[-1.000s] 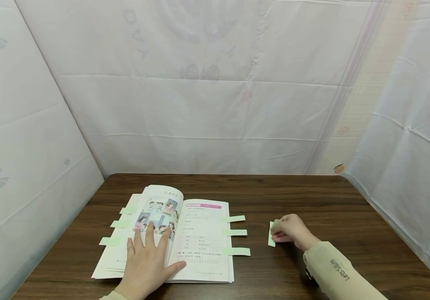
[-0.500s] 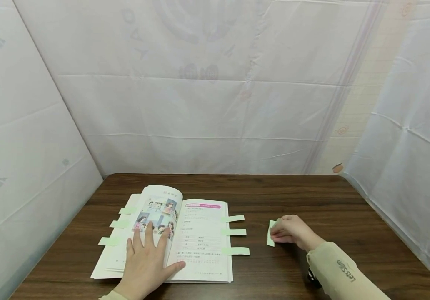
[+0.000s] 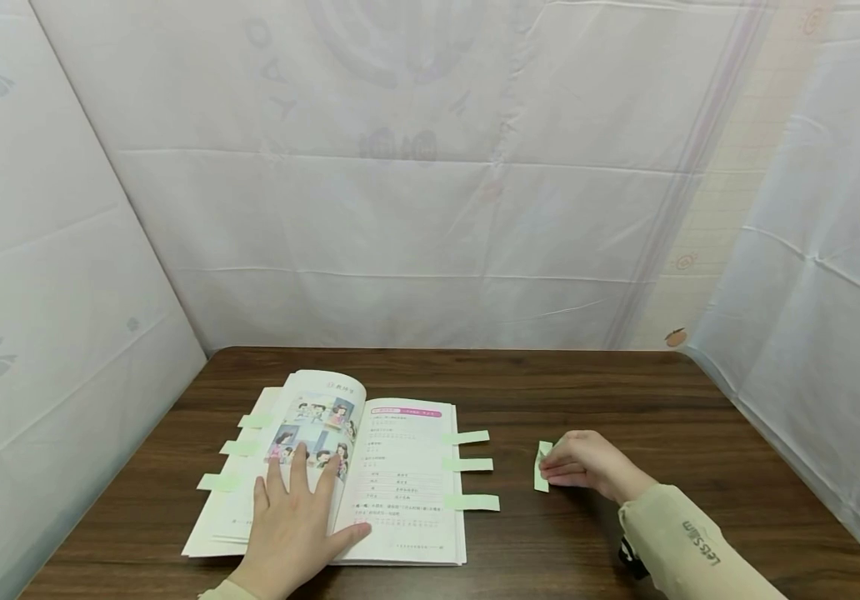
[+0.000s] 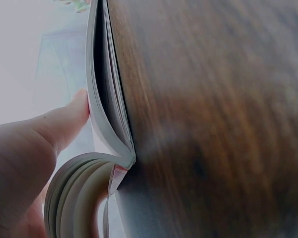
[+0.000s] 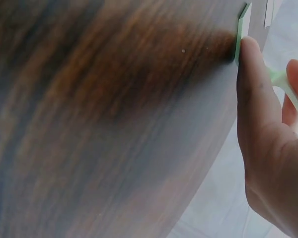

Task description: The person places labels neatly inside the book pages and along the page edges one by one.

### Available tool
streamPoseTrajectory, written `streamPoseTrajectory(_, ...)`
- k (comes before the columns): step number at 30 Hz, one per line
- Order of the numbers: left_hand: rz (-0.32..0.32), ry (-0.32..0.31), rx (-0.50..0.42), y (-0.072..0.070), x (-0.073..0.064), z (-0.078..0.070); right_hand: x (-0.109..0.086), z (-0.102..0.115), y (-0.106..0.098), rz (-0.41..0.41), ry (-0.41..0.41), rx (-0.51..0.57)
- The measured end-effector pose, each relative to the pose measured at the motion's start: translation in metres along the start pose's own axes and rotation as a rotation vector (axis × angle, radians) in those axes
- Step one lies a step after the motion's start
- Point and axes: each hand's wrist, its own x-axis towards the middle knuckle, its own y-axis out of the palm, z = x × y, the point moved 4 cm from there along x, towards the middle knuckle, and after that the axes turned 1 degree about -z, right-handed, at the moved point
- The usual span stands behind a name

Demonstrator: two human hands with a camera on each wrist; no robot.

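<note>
My left hand rests on the left page of an open book, fingers spread over its coloured pictures and thumb reaching across to the right page. In the left wrist view the pages on one side of the spine bulge in a curve beside the thumb. To the book's right, my right hand is at a small pad of pale green sticky notes on the table. One finger presses on the pad in the right wrist view, while a lifted green sticky note bends up between the fingers.
Pale green sticky tabs stick out from the book's right edge, such as the lowest tab, and more, like this tab, along its left side. The dark wooden table ends at white patterned cloth behind and on both sides.
My right wrist and sleeve have shifted slightly right and toward me, with the fingertips staying at the sticky note pad. The left hand and the book hold still.
</note>
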Motion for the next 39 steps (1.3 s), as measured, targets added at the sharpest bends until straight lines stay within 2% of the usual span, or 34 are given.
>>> streamPoseTrajectory(11,0.008,-0.002,0.001,0.0004,0.0007,0.0001,0.0020,-0.0014,-0.0027,0.027,0.013,0.030)
streamPoseTrajectory(39,0.014,0.001,0.018,-0.0010,0.0015,-0.0016,0.0022,-0.0049,-0.0031,0.026,0.037,0.044)
